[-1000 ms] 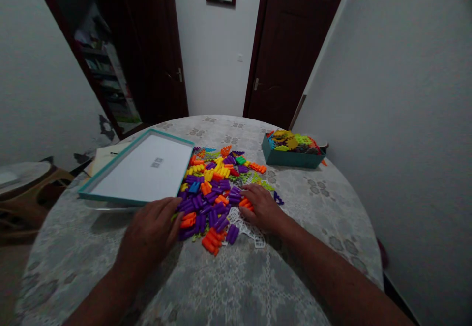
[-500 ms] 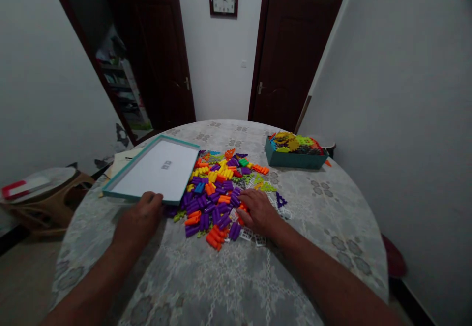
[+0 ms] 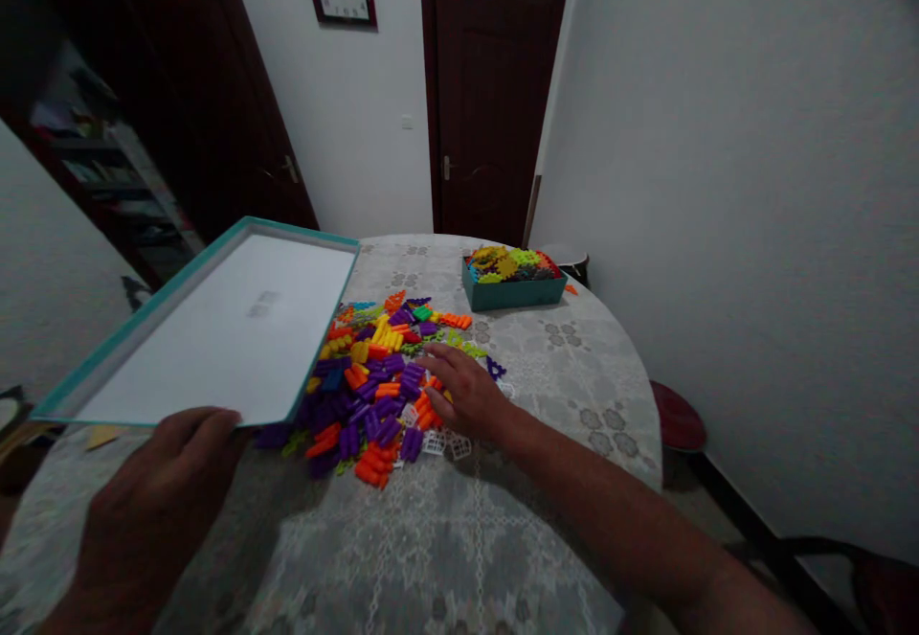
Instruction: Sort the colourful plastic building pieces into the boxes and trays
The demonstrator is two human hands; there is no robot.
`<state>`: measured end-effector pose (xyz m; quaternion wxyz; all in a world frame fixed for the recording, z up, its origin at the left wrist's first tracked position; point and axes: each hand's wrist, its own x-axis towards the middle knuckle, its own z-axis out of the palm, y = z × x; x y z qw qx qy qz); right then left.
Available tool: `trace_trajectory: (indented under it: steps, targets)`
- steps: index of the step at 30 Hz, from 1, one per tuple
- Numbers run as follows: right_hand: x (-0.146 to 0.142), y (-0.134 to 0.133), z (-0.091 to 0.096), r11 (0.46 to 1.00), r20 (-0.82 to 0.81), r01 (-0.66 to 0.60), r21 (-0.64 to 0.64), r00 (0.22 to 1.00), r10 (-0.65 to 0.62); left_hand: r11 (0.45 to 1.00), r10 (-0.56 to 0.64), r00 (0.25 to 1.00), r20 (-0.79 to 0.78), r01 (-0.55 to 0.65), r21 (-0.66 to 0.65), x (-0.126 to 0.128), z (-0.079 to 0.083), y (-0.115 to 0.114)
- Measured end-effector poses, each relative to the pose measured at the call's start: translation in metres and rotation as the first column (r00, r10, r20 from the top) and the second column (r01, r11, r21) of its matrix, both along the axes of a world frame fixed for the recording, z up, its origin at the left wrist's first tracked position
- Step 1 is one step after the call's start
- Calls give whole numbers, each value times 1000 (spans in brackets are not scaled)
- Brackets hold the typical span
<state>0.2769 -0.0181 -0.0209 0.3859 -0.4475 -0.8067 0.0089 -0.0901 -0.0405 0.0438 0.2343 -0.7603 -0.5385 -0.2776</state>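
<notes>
In the head view my left hand grips the near edge of a shallow box lid with a white inside and teal rim. The lid is lifted above the table's left side, its right edge overlapping part of the pile of plastic building pieces. Purple, orange and yellow tube-shaped pieces make up most of that heap. At its right side my right hand is held with fingers apart, close above some orange pieces. I cannot tell whether it touches them.
A teal box filled with colourful flat pieces stands toward the back right of the round table, which has a patterned cloth. White lattice pieces lie in front of my right hand. A red stool stands right of the table.
My left hand has raised the lid off the table and brought it nearer to me. My right hand stays by the heap, its fingers slightly more spread. The view has turned right.
</notes>
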Motion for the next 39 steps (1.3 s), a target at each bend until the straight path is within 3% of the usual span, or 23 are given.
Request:
trace_trajectory:
  steps: [5, 8, 11, 15, 20, 25, 29, 31, 36, 39]
  targets:
    - [9, -45, 34, 989, -109, 18, 145, 994, -2, 947, -310, 948, -67, 315, 70, 0, -21, -2]
    - [24, -81, 49, 975, -124, 53, 218, 992, -26, 867, -486, 872, -54, 489, 100, 26, -34, -16]
    - [45, -121, 57, 977, -26, 110, 182, 994, -107, 766, -638, 769, -28, 638, 79, 65, -44, -31]
    - [78, -168, 48, 967, 212, 251, 45, 944, -254, 672, -740, 671, 45, 739, 38, 118, -54, -40]
    - [127, -202, 15, 933, 251, 358, 32, 901, -354, 617, -786, 615, 63, 787, 21, 172, -66, -43]
    - [189, -205, -4, 845, 261, 531, 55, 809, -526, 647, -761, 639, 109, 760, 60, 200, -82, -46]
    - [236, -185, -18, 729, 356, 685, -7, 683, -638, 656, -747, 659, 94, 752, -59, 202, -98, -46]
    - [252, -170, -27, 695, 398, 717, -51, 653, -645, 651, -745, 661, 90, 749, -121, 199, -105, -45]
    - [269, -139, -51, 686, 436, 721, -94, 649, -623, 635, -756, 649, 85, 759, -144, 194, -114, -43]
    - [271, -131, -54, 695, 461, 708, -122, 661, -592, 628, -754, 645, 123, 763, -155, 194, -115, -44]
